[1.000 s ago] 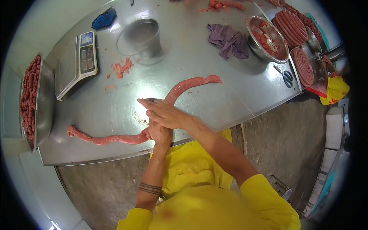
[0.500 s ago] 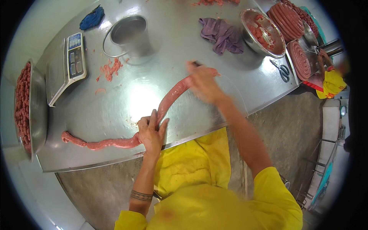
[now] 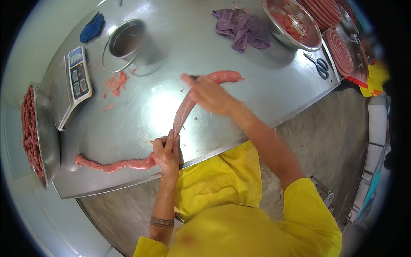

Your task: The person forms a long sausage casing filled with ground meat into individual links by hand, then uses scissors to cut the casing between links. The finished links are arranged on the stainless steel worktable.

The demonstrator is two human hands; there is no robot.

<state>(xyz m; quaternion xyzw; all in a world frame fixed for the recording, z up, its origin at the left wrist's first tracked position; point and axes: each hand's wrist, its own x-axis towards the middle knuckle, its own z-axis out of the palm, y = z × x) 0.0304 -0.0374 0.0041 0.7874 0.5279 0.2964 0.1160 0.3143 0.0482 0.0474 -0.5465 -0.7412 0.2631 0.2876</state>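
A long, filled pink sausage (image 3: 183,112) lies in a bent line over the steel table, from the near left up to the middle. Near the front edge, my left hand (image 3: 167,156) is closed on it, with the index finger stretched along the casing. My right hand (image 3: 209,95), slightly blurred, is over the upper stretch of the sausage. Its fingers are closed round a small dark tool (image 3: 194,77), whose kind I cannot make out. The sausage's far tip shows beyond that hand.
A metal bucket (image 3: 127,40), a scale (image 3: 77,81) and meat scraps (image 3: 116,83) stand or lie at the left. A purple cloth (image 3: 242,30), a bowl of meat (image 3: 292,25), scissors (image 3: 317,66) and coiled sausage (image 3: 340,51) are at the right. A meat-filled basin (image 3: 49,132) is far left.
My right hand has moved left and a little nearer along the sausage, baring its far end. The left hand still holds the sausage near the edge. The view has shifted slightly.
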